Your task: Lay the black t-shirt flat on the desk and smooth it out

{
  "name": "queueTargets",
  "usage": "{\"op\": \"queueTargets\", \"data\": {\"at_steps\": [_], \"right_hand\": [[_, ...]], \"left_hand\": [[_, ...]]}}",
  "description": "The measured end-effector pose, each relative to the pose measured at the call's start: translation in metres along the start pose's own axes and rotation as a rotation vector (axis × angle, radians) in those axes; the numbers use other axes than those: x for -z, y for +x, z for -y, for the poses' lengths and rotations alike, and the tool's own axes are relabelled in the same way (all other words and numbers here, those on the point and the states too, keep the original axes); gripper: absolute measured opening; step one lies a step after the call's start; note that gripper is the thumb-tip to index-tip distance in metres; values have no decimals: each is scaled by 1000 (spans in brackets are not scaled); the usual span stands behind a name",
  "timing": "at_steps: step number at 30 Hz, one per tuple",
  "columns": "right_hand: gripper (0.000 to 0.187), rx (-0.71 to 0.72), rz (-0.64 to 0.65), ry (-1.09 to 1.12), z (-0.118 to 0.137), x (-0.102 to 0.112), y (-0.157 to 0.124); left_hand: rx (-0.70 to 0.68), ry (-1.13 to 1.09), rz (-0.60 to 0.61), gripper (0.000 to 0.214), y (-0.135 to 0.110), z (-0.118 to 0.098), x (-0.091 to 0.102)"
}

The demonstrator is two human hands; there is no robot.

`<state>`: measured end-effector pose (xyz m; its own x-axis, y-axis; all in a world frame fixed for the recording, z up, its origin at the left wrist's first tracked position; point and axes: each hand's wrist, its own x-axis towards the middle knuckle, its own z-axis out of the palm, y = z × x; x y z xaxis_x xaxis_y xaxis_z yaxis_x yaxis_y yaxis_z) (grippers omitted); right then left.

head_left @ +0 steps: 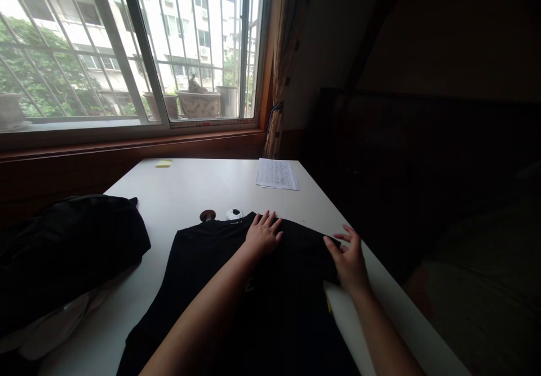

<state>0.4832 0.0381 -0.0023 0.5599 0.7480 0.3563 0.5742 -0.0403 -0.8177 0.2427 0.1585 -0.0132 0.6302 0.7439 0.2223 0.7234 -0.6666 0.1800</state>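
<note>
A black T-shirt (291, 302) lies spread on a white table, its collar towards the window and its hem out of view below. Fingers spread, my left hand (264, 233) rests flat on the shirt beside the collar. My right hand (350, 257) pinches the end of the sleeve on the right between thumb and fingers. Pale marks show on the shirt's chest, partly covered by my left forearm. Just beyond the collar are a brown round piece (207, 215) and a white round piece with a dark spot (234, 213).
Dark clothes (71, 246) are heaped on the left of the table (203, 184), with paler cloth (63, 319) under them. Printed sheets (276, 174) and a yellow sticky note (164, 163) lie near the far edge. Behind stand a barred window and a tied curtain (276, 122).
</note>
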Motion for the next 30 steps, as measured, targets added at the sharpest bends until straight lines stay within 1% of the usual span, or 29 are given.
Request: {"op": "queueTargets", "data": {"at_steps": [2, 4, 5, 7, 10, 12, 16, 20, 23, 26, 28, 30], "right_hand": [[83, -72, 97, -118, -7, -1, 0], [78, -123, 180, -222, -11, -1, 0], [75, -121, 198, -248, -11, 0, -1], [69, -81, 166, -236, -6, 1, -2], [68, -18, 38, -148, 11, 4, -5], [68, 26, -20, -95, 25, 5, -9], [60, 177, -43, -26, 46, 5, -18], [54, 343, -16, -47, 57, 3, -27], [50, 409, 44, -74, 67, -1, -34], [46, 418, 142, -21, 81, -5, -43], [42, 367, 301, 98, 90, -6, -49], [39, 250, 513, 263, 97, -5, -52]], "left_hand": [[1, 0, 1, 57, 0, 1, 0], [1, 0, -1, 58, 0, 1, -1], [1, 0, -3, 58, 0, 1, -1], [2, 0, -7, 58, 0, 1, -1], [5, 2, -8, 58, 0, 0, -2], [4, 2, -10, 58, 0, 0, -2], [1, 2, -13, 59, -1, 1, -2], [3, 5, -13, 60, -1, 1, -4], [5, 8, -11, 62, -1, 1, -5], [6, 12, -13, 64, -1, 1, -3], [-1, 13, -10, 63, -2, 2, -3], [-15, 11, -1, 58, -2, 4, -3]]}}
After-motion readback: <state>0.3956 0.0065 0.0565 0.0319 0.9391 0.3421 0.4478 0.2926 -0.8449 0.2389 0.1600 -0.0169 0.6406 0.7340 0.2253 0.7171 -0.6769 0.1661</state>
